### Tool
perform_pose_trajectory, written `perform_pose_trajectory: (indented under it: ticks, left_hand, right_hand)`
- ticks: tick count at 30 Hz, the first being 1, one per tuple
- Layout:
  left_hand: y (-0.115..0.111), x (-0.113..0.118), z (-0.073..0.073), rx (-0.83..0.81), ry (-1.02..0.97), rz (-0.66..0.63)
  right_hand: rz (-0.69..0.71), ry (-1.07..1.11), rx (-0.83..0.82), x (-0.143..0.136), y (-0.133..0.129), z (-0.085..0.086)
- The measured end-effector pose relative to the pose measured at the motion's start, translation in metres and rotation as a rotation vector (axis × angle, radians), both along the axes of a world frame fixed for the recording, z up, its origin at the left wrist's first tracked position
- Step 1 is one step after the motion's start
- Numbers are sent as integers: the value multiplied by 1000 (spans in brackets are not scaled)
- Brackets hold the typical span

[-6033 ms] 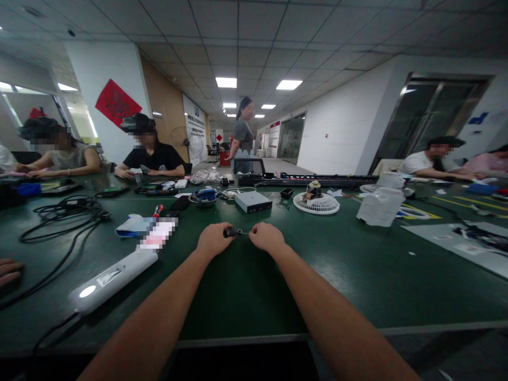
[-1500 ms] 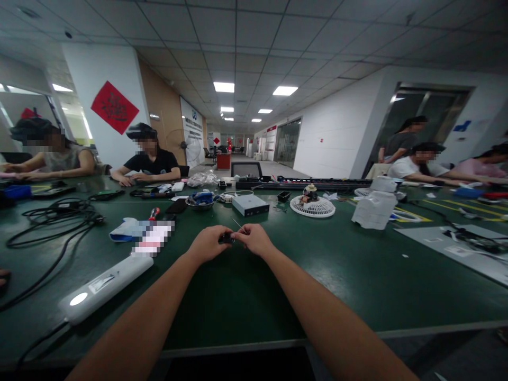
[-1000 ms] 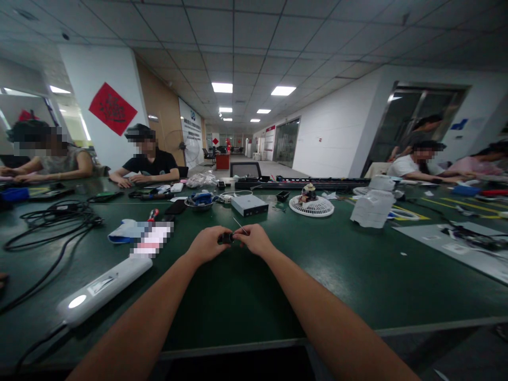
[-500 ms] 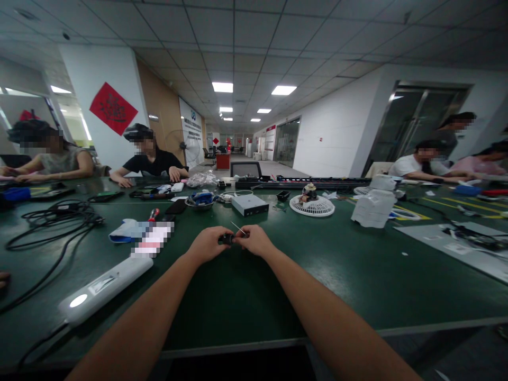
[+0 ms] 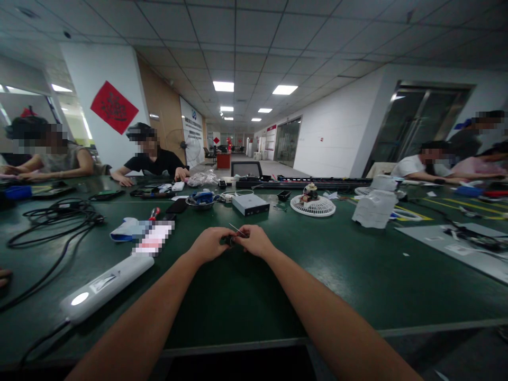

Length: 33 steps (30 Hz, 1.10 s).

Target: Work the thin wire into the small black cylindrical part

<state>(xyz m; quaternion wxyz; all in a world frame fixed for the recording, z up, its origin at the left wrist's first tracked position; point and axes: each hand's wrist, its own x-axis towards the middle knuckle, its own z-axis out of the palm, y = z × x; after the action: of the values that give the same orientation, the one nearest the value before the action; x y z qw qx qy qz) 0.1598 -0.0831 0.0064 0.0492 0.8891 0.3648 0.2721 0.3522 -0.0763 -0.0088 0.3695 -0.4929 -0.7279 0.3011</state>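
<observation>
Both of my hands meet above the green table, just in front of a grey optical drive (image 5: 250,204). Pinched in my left hand (image 5: 209,244) is a small black part (image 5: 228,240), mostly covered by fingers, so its kind is unclear. My right hand (image 5: 254,241) is closed, with its fingertips against the same part. From between the right fingers a thin metal rod (image 5: 237,229) sticks out up and to the left. Whether it belongs to a tool I cannot tell.
A white power strip (image 5: 107,288), black cables (image 5: 59,222) and a glove (image 5: 126,229) lie to the left. Farther back are a blue item in a bowl (image 5: 202,199), a white fan grille (image 5: 313,205) and a white plastic housing (image 5: 375,203). People sit around the table.
The black part has turned between my fingers and shows less now. The rod's tip has shifted slightly left. Across the table, one person's hand has moved a little.
</observation>
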Motion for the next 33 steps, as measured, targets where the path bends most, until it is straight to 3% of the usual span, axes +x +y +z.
perform_pose_trajectory:
  ticks: [6,14,26,33]
  left_hand:
    - [-3,1,0,22,-18,-4]
    - [-8,5,3,7,27,9]
    - [-8,5,3,-5,-5,35]
    - [-6,5,0,6,-18,103]
  right_hand:
    - [23,50,-11,1,-1,5]
    - [127,112,-119,1,0,0]
    - [40,33,-99,-1,2,-4]
    - [-37,-77,33,1,3,3]
